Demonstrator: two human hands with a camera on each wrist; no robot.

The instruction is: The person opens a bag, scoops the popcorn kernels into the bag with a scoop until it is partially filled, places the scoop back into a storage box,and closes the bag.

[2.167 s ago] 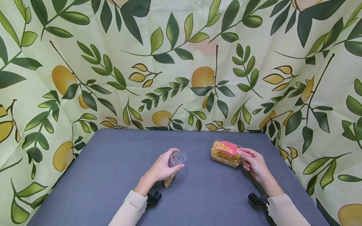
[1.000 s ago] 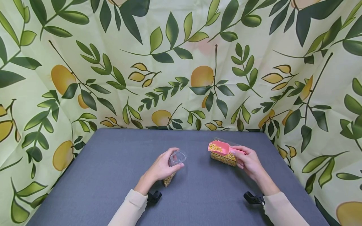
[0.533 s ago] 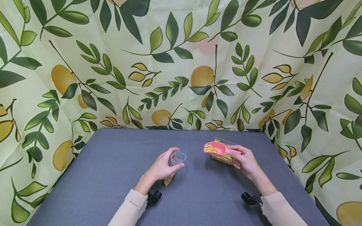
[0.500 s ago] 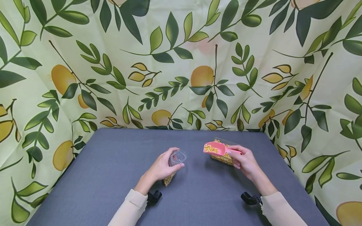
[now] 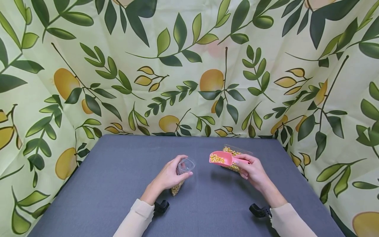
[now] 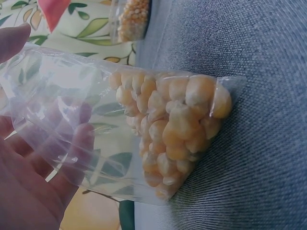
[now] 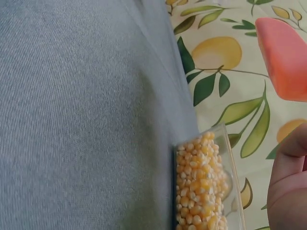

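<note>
My left hand (image 5: 169,174) holds a clear plastic bag (image 6: 62,105) upright by its upper part, thumb and fingers spread around the open mouth. Corn kernels (image 6: 172,124) fill the bottom of the bag, which rests on the table. My right hand (image 5: 251,169) pinches the handle of a pink scoop (image 5: 227,157). Kernels lie in the scoop's bowl, which is held level above the table, between the bag and a clear box (image 7: 232,177) of corn. In the head view the scoop and right hand partly hide that box.
A grey-blue cloth (image 5: 127,158) covers the table. Patterned fabric with leaves and fruit (image 5: 183,65) hangs behind it and along both sides. Black wrist cameras (image 5: 260,210) sit beneath both wrists.
My right hand has lifted the scoop, loaded with kernels, out of the box and carried it left toward the bag. The left hand and bag have stayed in place.
</note>
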